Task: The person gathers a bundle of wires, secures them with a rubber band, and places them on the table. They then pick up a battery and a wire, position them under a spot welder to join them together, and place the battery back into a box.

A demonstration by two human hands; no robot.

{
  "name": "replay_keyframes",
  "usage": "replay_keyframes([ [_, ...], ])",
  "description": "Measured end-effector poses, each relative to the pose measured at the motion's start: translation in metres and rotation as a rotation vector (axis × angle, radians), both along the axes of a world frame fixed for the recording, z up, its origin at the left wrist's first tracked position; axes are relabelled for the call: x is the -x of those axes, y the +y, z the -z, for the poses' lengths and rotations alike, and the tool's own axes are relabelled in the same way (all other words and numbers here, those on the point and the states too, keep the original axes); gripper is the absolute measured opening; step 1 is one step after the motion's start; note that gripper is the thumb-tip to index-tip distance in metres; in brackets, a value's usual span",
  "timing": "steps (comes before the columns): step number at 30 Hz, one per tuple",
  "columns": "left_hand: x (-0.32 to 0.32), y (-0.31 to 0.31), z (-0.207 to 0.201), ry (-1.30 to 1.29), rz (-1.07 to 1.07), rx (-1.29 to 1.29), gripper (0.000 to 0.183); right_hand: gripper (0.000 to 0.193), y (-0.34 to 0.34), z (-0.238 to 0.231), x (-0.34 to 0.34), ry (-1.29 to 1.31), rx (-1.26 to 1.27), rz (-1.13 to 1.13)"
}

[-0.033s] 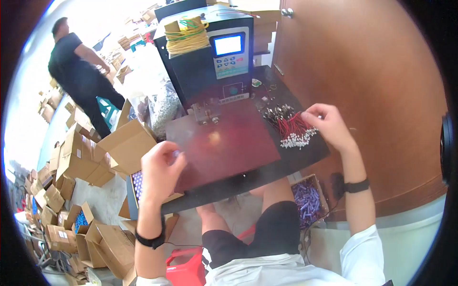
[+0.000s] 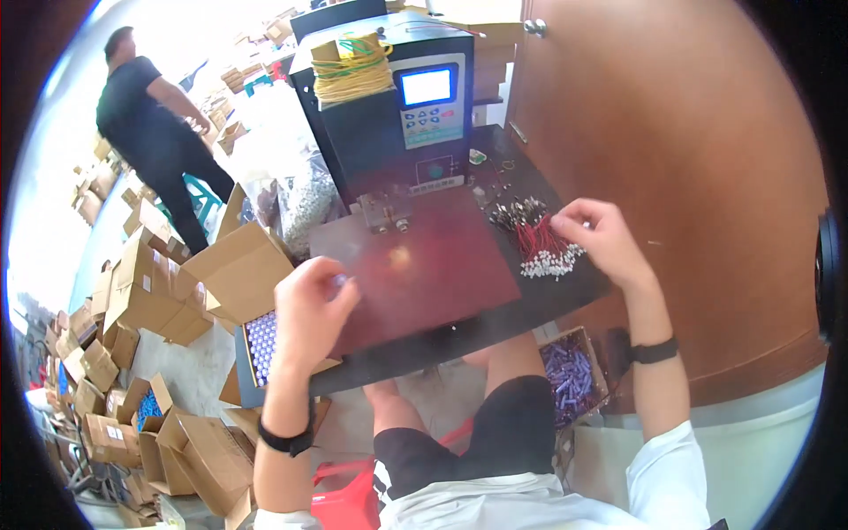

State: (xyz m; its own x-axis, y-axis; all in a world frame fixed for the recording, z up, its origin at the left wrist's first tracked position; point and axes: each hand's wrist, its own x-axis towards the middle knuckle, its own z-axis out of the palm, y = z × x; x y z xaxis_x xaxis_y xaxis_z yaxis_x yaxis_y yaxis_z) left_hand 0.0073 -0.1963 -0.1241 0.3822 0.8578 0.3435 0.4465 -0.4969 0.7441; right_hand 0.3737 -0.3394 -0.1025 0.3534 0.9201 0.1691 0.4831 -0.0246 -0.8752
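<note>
My left hand (image 2: 314,309) is closed, its thumb and fingers round a small purple battery cell (image 2: 339,281) whose pale end shows. It hovers over the left part of a dark red work plate (image 2: 433,265). My right hand (image 2: 596,234) is pinched at the upper edge of a bunch of red wire leads (image 2: 537,237) with white connectors, on the table's right side. A small white bit shows between its fingers, apparently the connector of one lead. Behind the plate stands a black spot welder (image 2: 362,141) with a lit screen, its electrodes (image 2: 386,219) above the plate's far edge.
A carton of upright purple cells (image 2: 262,346) sits left of the plate. Below the table's right side, another box (image 2: 570,375) holds purple cells with red wires. Yellow wire (image 2: 353,78) is coiled on the welder. A wooden door (image 2: 671,177) borders the right; a person (image 2: 155,115) stands far left.
My left hand has shifted slightly right with the cell. My right hand has moved a little left and down at the wire leads. The view has tilted slightly.
</note>
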Motion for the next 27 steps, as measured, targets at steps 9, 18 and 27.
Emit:
replay_keyframes([
  [9, -0.032, 0.01, 0.027, -0.032, 0.059, -0.079, 0.023, 0.008, 0.034, 0.04, 0.052, 0.344, -0.114, -0.234],
  [18, -0.059, 0.038, 0.032, 0.03, 0.091, -0.117, 0.033, 0.008, 0.068, 0.047, 0.071, 0.418, -0.186, -0.343],
  [27, -0.059, 0.037, 0.037, 0.036, 0.14, -0.198, 0.028, 0.008, 0.086, 0.051, 0.054, 0.485, -0.167, -0.369],
])
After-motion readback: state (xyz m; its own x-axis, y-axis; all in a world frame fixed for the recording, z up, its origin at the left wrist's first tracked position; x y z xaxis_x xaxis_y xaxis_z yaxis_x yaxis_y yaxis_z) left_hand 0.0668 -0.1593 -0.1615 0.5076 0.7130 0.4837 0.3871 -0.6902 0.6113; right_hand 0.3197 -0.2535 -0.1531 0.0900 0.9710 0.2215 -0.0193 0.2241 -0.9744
